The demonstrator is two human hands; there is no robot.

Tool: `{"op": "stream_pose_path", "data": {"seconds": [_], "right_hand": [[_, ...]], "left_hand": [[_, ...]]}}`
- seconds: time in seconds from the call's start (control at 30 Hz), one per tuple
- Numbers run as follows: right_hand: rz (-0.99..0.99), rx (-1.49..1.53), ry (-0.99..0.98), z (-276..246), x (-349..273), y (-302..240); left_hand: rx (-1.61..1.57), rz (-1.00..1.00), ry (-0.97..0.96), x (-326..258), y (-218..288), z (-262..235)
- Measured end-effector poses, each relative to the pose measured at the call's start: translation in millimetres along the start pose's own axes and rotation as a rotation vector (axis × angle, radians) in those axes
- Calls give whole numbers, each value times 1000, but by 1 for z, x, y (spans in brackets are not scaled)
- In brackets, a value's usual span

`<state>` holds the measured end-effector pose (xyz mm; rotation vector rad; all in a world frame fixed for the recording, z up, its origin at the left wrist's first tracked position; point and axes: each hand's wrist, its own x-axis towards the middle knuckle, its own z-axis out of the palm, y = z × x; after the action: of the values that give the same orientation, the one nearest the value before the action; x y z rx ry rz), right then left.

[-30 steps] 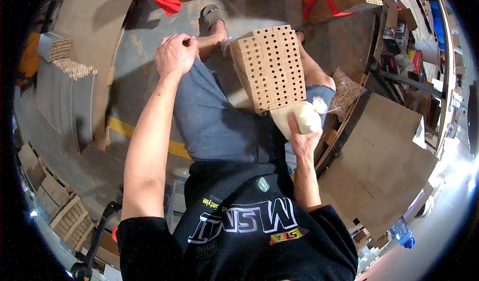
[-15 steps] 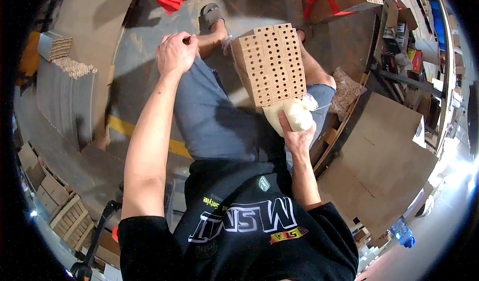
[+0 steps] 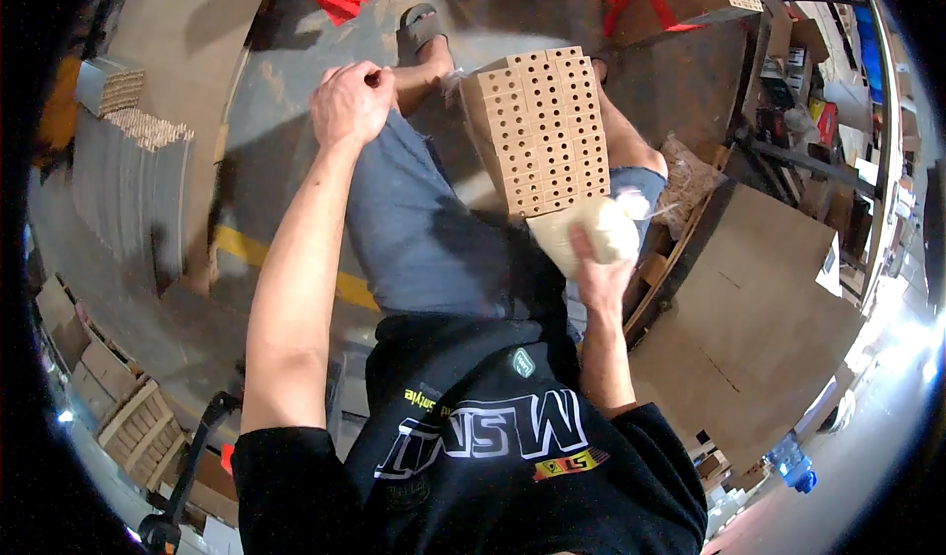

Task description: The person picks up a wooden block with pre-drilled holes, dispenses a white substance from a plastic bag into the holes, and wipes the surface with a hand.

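Cream bundle (image 3: 618, 234) held by my right grip (image 3: 601, 284) could knock the holed blocks (image 3: 542, 131) askew if pushed carelessly; I can't tell whether my left grip (image 3: 350, 106) pinches anything.

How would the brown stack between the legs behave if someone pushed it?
The brown stack might shift in sections, since seams divide its top face. It is perhaps light for its size, given the many holes.

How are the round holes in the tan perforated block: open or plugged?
Open at the surface: dark round holes show across the tan perforated block; depth unclear.
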<state>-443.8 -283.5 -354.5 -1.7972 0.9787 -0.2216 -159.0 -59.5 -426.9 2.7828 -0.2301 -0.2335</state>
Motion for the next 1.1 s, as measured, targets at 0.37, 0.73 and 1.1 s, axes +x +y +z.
{"op": "stream_pose_path", "data": {"seconds": [0.37, 0.73, 1.1], "right_hand": [[49, 1511, -677, -35, 54, -62], [133, 734, -61, 13, 143, -41], [-120, 154, 6, 49, 165, -63]], "left_hand": [[-26, 15, -20, 6, 3, 4], [-45, 59, 39, 8, 1, 0], [-41, 61, 36, 18, -4, 2]]}}
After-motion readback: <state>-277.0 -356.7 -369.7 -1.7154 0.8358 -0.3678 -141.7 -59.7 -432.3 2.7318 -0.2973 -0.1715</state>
